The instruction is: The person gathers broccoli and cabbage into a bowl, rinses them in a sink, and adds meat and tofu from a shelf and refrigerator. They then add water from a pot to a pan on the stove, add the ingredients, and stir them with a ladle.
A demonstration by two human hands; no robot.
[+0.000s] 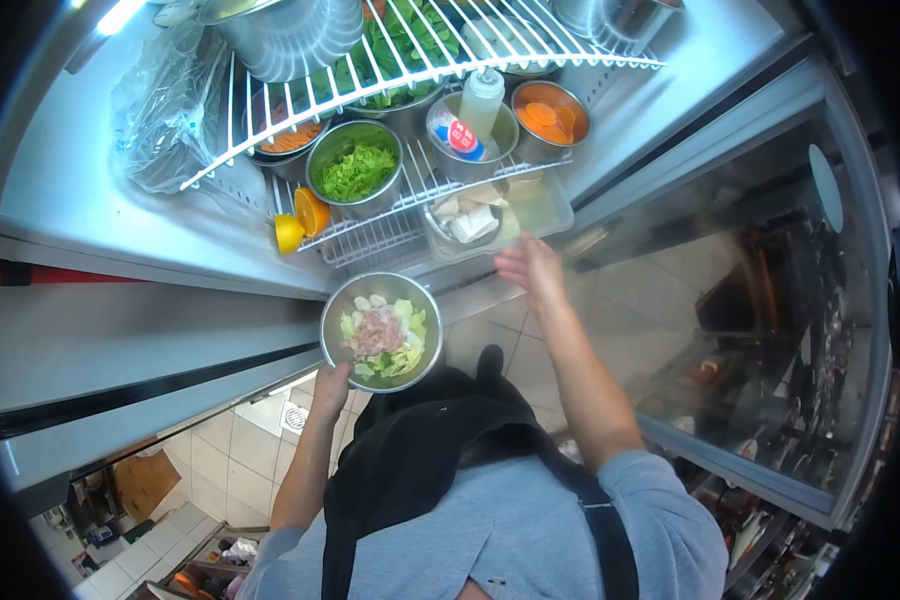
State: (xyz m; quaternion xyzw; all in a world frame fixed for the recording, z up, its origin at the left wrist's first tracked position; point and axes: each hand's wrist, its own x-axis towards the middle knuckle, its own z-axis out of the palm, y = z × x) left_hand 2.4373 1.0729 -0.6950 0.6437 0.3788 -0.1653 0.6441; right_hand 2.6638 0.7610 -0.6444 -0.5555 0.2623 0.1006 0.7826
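Observation:
My left hand [331,390] is closed on the rim of a steel bowl [433,350], held in front of my apron. In the bowl lie pale raw meat slices [375,332], chopped cabbage [402,358] and a few whitish round pieces [369,302]. With fingers stretched out and nothing in them, my right hand [533,272] is at the front edge of a see-through plastic tub [567,212] on the lower fridge shelf. White tofu-like blocks [473,222] and beige pieces [460,203] sit at that tub's left side.
Above the tub, the wire shelf [425,190] bears a pot of chopped greens [358,175], a pot of sliced carrots [548,118], a squeeze bottle [482,100] in a steel pot and cut orange halves [311,211]. A glass fridge door [730,300] stands open at right.

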